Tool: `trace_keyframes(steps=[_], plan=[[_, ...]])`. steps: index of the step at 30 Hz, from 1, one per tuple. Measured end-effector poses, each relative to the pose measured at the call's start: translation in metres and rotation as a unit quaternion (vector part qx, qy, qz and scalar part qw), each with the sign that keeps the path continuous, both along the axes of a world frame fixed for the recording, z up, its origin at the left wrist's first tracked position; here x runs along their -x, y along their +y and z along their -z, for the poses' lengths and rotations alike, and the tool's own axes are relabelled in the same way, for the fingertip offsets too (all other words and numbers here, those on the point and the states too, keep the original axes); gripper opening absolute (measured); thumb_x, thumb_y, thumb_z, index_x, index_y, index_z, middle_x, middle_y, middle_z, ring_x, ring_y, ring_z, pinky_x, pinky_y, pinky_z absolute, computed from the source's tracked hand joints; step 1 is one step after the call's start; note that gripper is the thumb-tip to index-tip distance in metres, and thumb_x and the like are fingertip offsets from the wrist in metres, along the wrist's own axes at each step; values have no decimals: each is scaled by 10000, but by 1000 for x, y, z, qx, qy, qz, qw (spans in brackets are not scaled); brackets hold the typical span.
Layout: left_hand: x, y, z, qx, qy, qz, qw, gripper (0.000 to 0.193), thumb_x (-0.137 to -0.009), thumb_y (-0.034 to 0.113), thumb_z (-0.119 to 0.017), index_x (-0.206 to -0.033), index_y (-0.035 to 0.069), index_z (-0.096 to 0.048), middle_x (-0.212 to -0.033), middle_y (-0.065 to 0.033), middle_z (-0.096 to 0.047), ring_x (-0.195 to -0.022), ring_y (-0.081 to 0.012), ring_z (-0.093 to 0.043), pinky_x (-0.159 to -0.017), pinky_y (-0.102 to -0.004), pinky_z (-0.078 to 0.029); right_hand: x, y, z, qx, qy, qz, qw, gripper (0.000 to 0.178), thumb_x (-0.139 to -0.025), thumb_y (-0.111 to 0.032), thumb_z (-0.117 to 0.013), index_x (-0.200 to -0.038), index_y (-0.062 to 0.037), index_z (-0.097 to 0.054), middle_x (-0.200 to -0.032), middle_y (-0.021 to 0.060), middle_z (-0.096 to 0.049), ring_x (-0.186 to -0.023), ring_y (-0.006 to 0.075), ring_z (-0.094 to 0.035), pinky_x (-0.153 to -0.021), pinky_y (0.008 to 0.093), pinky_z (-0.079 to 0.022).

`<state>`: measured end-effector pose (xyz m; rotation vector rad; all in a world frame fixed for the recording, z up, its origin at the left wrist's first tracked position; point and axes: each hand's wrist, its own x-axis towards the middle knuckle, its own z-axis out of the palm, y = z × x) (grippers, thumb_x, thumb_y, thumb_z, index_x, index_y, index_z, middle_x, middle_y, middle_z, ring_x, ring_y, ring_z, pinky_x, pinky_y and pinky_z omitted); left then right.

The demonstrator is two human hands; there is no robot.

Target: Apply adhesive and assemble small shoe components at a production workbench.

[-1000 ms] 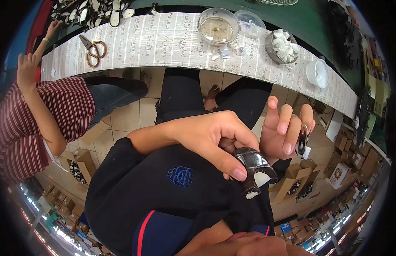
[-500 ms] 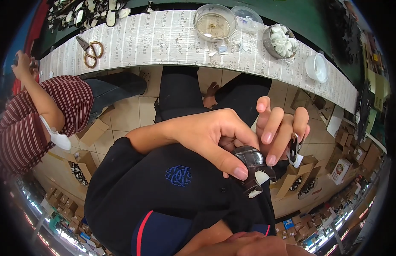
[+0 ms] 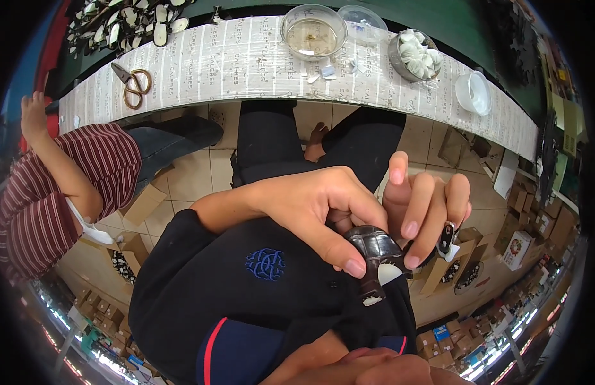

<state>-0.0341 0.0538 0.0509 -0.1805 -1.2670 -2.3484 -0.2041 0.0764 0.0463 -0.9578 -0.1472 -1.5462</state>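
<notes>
A glossy dark brown shoe part [image 3: 374, 245], with a textured surface, is held in front of my chest. Its underside shows a white, half-round patch and a ragged pale end. My left hand [image 3: 317, 202] pinches its left side between thumb and bent fingers. From the right, my right hand [image 3: 427, 202] grips the other edge with a fingertip, its remaining fingers curled and its thumb hidden. A small dark piece with a pale edge [image 3: 446, 240] sticks out at the right hand's outer fingers; how it is held is hard to see.
Across the bench lie scissors [image 3: 137, 86], a bowl of liquid [image 3: 313, 54], a bowl of white wads [image 3: 416, 58] and a clear cup [image 3: 473, 93]. Shoe pieces [image 3: 159, 32] are heaped at far left. A person in a striped shirt [image 3: 37, 224] sits left; cartons [image 3: 143, 202] stand around.
The shoe part has turned slightly between my hands, its pale end shifting left. My right hand has moved a little to the right. The other person's hand has changed pose.
</notes>
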Motion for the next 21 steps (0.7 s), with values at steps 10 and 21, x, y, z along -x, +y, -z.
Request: trace_keyframes(steps=[10, 21], plan=[[0, 2, -2, 25, 12, -49, 998, 275, -795, 103, -758, -957, -88, -643, -856, -103, -639, -683, -114, -638, -558, -213, -489, 16, 5, -3, -59, -47, 7, 997, 241, -1041, -238, -220, -883, -149, -380, -595, 32, -645, -780, 196, -575, -930, 446, -244], [-5, 0, -3, 102, -26, -77, 991, 338, -727, 118, -827, -895, -119, -655, -859, -209, -656, -722, -264, -659, -633, -301, -530, 55, 14, 41, -422, 161, 303, 839, 223, -1001, -217, -442, -897, -36, -520, -788, 105, -557, -756, 167, -493, -680, 285, -401]])
